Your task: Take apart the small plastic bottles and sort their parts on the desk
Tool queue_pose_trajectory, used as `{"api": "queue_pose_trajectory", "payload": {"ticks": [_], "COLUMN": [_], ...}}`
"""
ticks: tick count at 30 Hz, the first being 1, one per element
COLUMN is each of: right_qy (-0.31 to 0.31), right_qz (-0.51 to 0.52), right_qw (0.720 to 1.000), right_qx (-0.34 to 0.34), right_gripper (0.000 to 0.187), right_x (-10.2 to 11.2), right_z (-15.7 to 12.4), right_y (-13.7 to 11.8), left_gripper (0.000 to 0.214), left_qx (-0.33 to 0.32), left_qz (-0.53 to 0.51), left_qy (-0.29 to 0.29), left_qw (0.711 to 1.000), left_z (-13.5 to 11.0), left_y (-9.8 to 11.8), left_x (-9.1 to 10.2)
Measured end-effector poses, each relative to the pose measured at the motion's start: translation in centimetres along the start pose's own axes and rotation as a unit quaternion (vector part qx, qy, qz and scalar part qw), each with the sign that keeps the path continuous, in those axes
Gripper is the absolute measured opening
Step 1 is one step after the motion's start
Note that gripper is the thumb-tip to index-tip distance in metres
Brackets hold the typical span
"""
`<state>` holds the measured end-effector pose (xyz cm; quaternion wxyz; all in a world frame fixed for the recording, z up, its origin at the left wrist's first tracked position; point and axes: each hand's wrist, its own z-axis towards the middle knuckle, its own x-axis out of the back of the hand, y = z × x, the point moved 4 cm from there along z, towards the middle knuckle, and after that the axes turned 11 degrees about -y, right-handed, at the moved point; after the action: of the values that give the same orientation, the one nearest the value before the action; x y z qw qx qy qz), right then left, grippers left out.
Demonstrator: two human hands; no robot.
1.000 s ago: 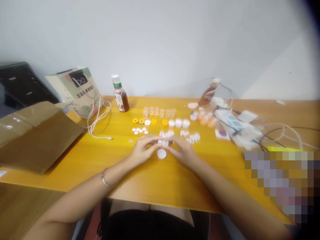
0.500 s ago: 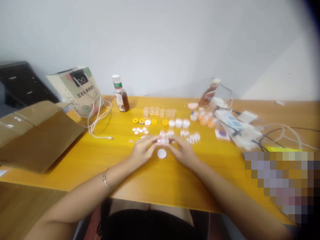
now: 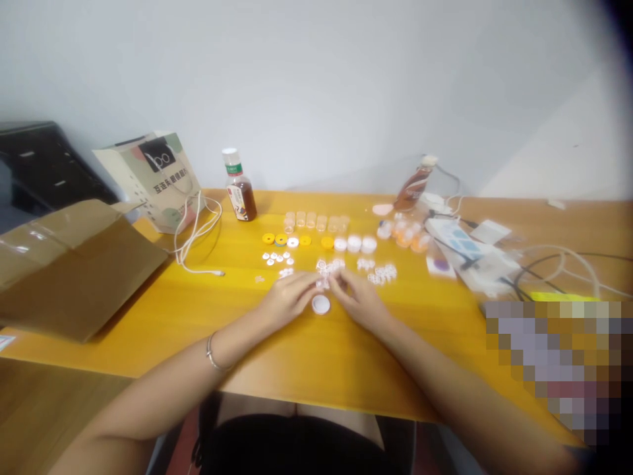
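Note:
My left hand has its fingers closed together, their tips on a small white openwork part. From the other side my right hand pinches at the same part with thumb and forefinger. The piece is blurred and partly covered by the fingertips. Just below it a round white cap lies on the table. More small white openwork pieces lie just beyond my fingertips, and others are to the right of my right hand.
Beyond my hands stand clear little cups and a row of yellow and white discs. A drink bottle stands at the back left. A cardboard box and white cable occupy the left; a power strip lies right.
My fingertips have come closer over the white part, so less of it shows. The right fingers have tilted and moved slightly left. The round cap stays in place.

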<state>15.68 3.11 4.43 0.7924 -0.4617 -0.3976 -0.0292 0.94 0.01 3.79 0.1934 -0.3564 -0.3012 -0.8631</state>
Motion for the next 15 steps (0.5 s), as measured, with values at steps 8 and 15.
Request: {"api": "queue_pose_trajectory", "payload": {"ticks": [8,15], "right_qy": [0.106,0.018], "right_qz": [-0.042,-0.117], "right_qw": [0.991,0.99], "right_qx": [-0.074,-0.08], "right_gripper": [0.026,0.025], "right_x": [2.1,0.8], "right_z": [0.3,1.4], "right_y": [1.7,4.1], "left_gripper": [0.025,0.023], "left_qx": [-0.008,0.031], "left_qz": [0.063,0.02], "left_qy": [0.018,0.035], "left_qw": [0.998,0.999], "left_z": [-0.1,0.1], "left_y": [0.7,-0.7], "left_x": [0.3,0.8]}}
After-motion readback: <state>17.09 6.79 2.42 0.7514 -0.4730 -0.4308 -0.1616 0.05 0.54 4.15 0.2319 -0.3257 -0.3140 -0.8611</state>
